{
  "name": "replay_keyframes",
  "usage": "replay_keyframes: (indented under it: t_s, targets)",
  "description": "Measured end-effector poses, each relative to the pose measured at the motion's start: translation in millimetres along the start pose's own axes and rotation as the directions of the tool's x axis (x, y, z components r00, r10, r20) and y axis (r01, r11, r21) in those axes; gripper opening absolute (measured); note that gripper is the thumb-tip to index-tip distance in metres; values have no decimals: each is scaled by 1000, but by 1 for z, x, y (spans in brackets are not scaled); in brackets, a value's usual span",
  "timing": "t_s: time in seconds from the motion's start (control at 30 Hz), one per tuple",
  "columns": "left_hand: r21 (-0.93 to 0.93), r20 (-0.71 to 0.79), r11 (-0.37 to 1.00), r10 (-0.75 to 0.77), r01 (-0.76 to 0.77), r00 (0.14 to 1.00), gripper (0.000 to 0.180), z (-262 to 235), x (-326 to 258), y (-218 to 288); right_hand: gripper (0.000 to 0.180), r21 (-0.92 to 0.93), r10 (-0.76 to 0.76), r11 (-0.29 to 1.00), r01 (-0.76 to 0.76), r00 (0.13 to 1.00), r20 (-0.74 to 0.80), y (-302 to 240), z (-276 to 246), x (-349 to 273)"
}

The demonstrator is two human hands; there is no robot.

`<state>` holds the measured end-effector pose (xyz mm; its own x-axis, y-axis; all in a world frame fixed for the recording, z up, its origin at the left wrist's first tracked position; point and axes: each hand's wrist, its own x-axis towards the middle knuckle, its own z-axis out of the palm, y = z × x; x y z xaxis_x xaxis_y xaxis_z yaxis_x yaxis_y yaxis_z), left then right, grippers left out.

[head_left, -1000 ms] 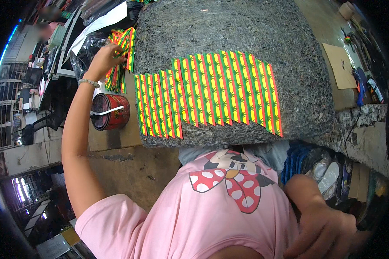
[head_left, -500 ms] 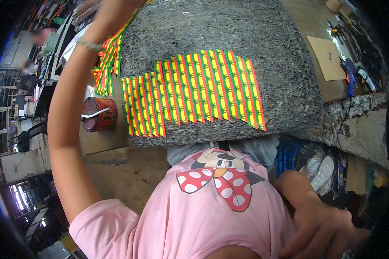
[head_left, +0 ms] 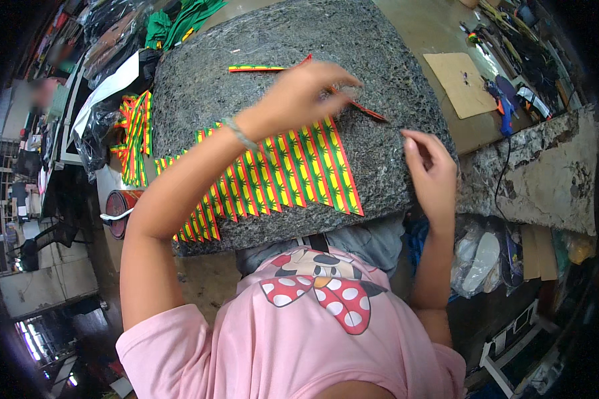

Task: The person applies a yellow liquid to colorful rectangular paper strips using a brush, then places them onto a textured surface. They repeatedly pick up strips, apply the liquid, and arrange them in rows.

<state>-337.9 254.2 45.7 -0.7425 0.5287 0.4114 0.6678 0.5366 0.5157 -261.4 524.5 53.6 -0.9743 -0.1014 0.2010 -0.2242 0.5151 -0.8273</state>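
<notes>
Bare slab (head_left: 273,40) beyond striped strips (head_left: 279,173)

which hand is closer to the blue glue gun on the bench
Right. The right hand rests at the grey slab's right edge, apart from the blue glue gun further right. The left hand is over the slab's middle, farther away.

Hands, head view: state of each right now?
Left hand: closed, pinching a striped strip over the grey stone slab.
Right hand: open, empty, at the slab's edge.

Cluttered workshop: brown table (head_left: 439,30) at top right, worn concrete ledge (head_left: 546,166) beside it, grey floor (head_left: 40,286) lower left.
</notes>
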Motion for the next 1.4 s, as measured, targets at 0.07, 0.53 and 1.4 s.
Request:
replay_keyframes:
  t_s: [0.07,0.53,1.4]
  targets:
    - [-75,-81,973,-222,216,972,35,-30,-6,-28,22,44,-180,983,177,981,75,0,15,11]
    - [629,-182,609,-489,483,853,25,-198,-76,-156,22,-230,-107,955,189,939,328,23,43,106]
    - [33,202,998,-58,52,978,24,-7,50,-79,23,-252,-102,952,175,956,276,21,63,133]
